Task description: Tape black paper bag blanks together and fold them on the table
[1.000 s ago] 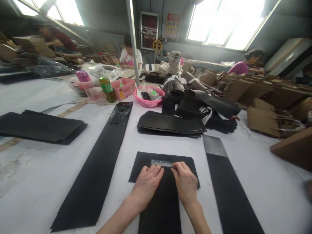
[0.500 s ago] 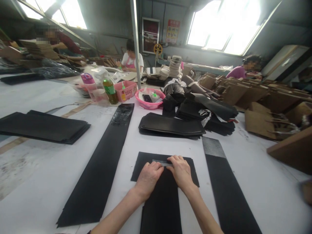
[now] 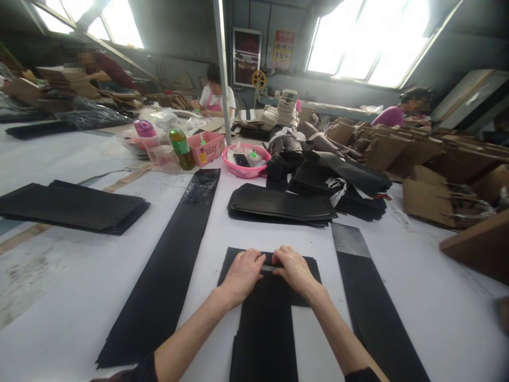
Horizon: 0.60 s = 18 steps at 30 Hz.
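Observation:
A black paper piece (image 3: 267,313) lies flat on the white table (image 3: 71,286) right in front of me, its far end folded into a wider band. My left hand (image 3: 243,270) and my right hand (image 3: 292,268) rest side by side on that far end, fingers stretched flat and pressing down. A small grey strip (image 3: 268,268) shows between the two hands. Neither hand holds anything.
Long rows of overlapped black sheets run on the left (image 3: 167,270) and right (image 3: 371,307). Black stacks lie at far left (image 3: 71,207) and ahead (image 3: 280,204). A pink bowl (image 3: 245,159), green bottle (image 3: 180,148), pink basket and brown paper bags (image 3: 429,196) stand beyond. Other people work at the back.
Both hands have slid forward along the black piece to its far edge, and they now cover most of the grey strip that was plainly visible before.

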Motion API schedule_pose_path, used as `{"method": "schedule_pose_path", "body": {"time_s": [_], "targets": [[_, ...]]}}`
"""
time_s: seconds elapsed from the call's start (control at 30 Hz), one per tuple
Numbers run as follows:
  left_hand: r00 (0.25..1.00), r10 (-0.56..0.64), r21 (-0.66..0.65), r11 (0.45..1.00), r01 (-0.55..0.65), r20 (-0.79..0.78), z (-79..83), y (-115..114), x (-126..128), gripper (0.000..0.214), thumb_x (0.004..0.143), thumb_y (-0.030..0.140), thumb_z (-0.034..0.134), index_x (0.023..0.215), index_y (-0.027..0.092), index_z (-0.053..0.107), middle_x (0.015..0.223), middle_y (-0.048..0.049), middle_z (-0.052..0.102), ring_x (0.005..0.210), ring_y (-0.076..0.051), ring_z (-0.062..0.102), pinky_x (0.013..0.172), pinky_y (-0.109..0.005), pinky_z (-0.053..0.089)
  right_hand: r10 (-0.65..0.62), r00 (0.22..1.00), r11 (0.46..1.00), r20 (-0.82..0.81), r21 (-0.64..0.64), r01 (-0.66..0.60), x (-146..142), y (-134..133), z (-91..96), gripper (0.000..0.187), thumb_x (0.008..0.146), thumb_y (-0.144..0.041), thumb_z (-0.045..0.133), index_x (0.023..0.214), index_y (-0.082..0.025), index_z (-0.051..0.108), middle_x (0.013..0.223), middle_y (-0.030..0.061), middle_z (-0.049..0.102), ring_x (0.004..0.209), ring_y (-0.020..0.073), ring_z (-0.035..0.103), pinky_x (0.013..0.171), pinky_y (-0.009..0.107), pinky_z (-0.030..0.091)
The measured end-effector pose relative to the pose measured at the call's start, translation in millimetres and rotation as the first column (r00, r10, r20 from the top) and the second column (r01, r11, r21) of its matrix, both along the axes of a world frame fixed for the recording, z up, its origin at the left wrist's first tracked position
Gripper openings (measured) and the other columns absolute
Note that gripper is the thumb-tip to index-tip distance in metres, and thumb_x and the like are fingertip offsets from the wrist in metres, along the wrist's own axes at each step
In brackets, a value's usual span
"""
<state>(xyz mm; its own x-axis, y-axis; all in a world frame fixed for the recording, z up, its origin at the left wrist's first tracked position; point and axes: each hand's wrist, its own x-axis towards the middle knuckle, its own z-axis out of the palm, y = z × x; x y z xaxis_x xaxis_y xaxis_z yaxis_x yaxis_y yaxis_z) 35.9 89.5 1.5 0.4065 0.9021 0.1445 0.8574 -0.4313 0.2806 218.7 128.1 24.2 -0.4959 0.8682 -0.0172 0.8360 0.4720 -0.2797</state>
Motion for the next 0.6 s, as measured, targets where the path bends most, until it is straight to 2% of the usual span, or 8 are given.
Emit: {"method": "schedule_pose_path", "body": {"time_s": [0.17, 0.27, 0.33, 0.47, 0.6], "targets": [[0.999, -0.039, 0.002, 0.999, 0.039, 0.008, 1.5, 1.9, -0.9, 0.032, 0.077, 0.016, 0.071, 0.106, 0.019, 0.057, 0.106, -0.0041, 0.057, 0.103, -0.021, 0.053, 0.091, -0.036, 0.044, 0.011, 0.998, 0.999, -0.054, 0.039, -0.009, 2.9, -6.8, -4.0, 0.018, 0.078, -0.016, 0.07, 0.089, -0.023, 0.058, 0.084, -0.0029, 0.06, 0.08, 0.0148, 0.053, 0.068, 0.024, 0.036], [0.999, -0.045, 0.018, 0.999, 0.045, 0.008, 1.0, -0.8, -1.5, 0.031, 0.077, 0.015, 0.07, 0.104, 0.019, 0.056, 0.104, -0.0031, 0.057, 0.102, -0.021, 0.053, 0.089, -0.035, 0.045, 0.037, 0.996, 0.997, -0.08, 0.074, -0.031, 5.5, -9.6, -8.1, 0.024, 0.079, -0.015, 0.07, 0.099, -0.024, 0.059, 0.088, -0.0021, 0.061, 0.083, 0.0157, 0.054, 0.072, 0.026, 0.039], [0.999, -0.049, 0.034, 0.998, 0.049, 0.001, -0.7, -3.0, -1.7, 0.029, 0.078, 0.013, 0.07, 0.103, 0.019, 0.056, 0.104, -0.003, 0.056, 0.102, -0.021, 0.052, 0.088, -0.035, 0.046, 0.073, 0.993, 0.993, -0.089, 0.097, -0.065, 7.8, -10.9, -12.0, 0.022, 0.079, -0.015, 0.071, 0.097, -0.025, 0.062, 0.089, -0.002, 0.062, 0.088, 0.0167, 0.054, 0.075, 0.026, 0.04], [0.997, -0.075, 0.077, 0.994, 0.077, -0.028, -6.3, -6.8, -0.6, 0.023, 0.083, 0.01, 0.063, 0.104, 0.018, 0.057, 0.106, -0.0045, 0.055, 0.105, -0.022, 0.051, 0.091, -0.036, 0.045, 0.132, 0.987, 0.981, -0.092, 0.157, -0.117, 12.9, -13.3, -22.4, 0.01, 0.084, -0.02, 0.067, 0.093, -0.025, 0.066, 0.09, -0.0001, 0.062, 0.089, 0.018, 0.053, 0.078, 0.029, 0.041], [0.991, -0.114, 0.123, 0.985, 0.123, -0.073, -12.2, -9.5, 1.1, 0.022, 0.09, 0.009, 0.051, 0.11, 0.014, 0.057, 0.11, -0.0079, 0.056, 0.113, -0.025, 0.048, 0.097, -0.04, 0.041, 0.183, 0.979, 0.962, -0.085, 0.22, -0.161, 17.8, -15.3, -33.4, 0.011, 0.09, -0.022, 0.059, 0.098, -0.026, 0.066, 0.092, 0.0014, 0.061, 0.089, 0.0181, 0.052, 0.076, 0.03, 0.04]]}}
